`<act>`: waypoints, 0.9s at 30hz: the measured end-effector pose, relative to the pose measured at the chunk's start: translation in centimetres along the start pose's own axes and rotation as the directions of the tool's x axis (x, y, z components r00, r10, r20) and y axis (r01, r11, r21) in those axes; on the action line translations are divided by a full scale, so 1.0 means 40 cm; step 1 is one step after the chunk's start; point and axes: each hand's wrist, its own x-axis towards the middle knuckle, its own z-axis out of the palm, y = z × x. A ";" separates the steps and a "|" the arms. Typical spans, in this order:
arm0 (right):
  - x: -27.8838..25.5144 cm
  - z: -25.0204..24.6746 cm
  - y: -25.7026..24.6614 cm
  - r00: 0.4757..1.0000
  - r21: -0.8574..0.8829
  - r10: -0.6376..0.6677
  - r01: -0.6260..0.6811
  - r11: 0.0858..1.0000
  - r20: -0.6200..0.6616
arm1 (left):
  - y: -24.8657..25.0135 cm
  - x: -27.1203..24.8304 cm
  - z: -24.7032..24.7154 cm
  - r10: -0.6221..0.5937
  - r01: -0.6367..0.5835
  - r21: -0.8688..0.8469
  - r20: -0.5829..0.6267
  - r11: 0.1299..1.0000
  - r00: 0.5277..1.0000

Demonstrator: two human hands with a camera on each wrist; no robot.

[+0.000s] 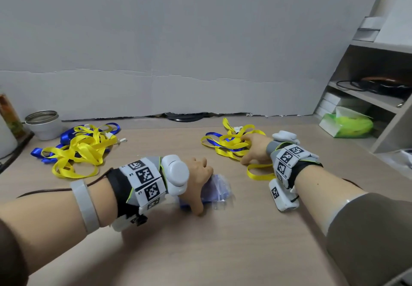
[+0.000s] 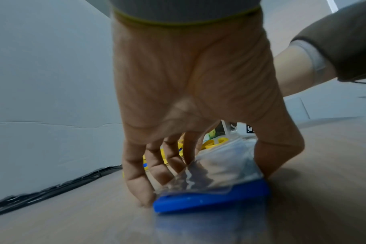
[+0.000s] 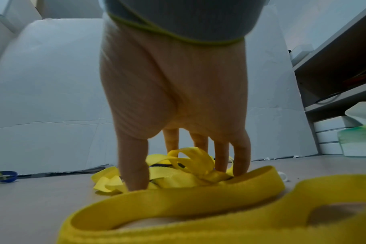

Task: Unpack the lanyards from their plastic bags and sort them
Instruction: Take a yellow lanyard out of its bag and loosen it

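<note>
A clear plastic bag (image 1: 217,187) with a folded blue lanyard (image 2: 211,198) inside lies on the wooden table (image 1: 200,252). My left hand (image 1: 201,187) grips it from above, fingers (image 2: 136,181) on one side and thumb on the other. My right hand (image 1: 247,149) reaches down into a tangled pile of yellow and blue lanyards (image 1: 229,143) at the right, thumb and fingers (image 3: 240,158) closing round a yellow bunch (image 3: 173,173). A loose yellow loop (image 1: 258,174) trails toward my right wrist. A second mixed pile (image 1: 78,149) lies at the far left.
A metal-rimmed white cup (image 1: 44,125) stands at the back left. A white board (image 1: 200,51) walls off the back, with black cables (image 1: 185,116) under it. Shelves (image 1: 379,98) with a green tissue pack (image 1: 347,125) stand at the right.
</note>
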 end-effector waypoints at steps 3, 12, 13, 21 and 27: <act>0.015 -0.001 0.001 0.997 0.030 -0.016 0.018 0.999 -0.074 | 0.009 0.016 -0.003 0.012 -0.014 -0.050 -0.033 0.999 0.999; 0.043 -0.006 0.018 0.973 0.097 -0.055 0.079 0.992 -0.225 | -0.010 0.026 -0.031 0.157 -0.150 -0.225 0.012 0.963 0.988; 0.038 -0.008 0.016 0.967 0.127 -0.060 0.093 0.987 -0.246 | -0.020 0.030 -0.046 0.156 -0.149 -0.279 0.002 0.949 0.988; 0.003 -0.040 0.017 0.898 0.319 -0.112 0.265 0.910 -0.425 | -0.090 0.198 -0.158 -0.126 -0.107 -0.484 -0.424 0.868 0.897; 0.009 -0.081 0.004 0.863 0.463 -0.136 0.386 0.798 -0.486 | -0.048 0.289 -0.181 -0.062 -0.208 -0.481 -0.487 0.852 0.871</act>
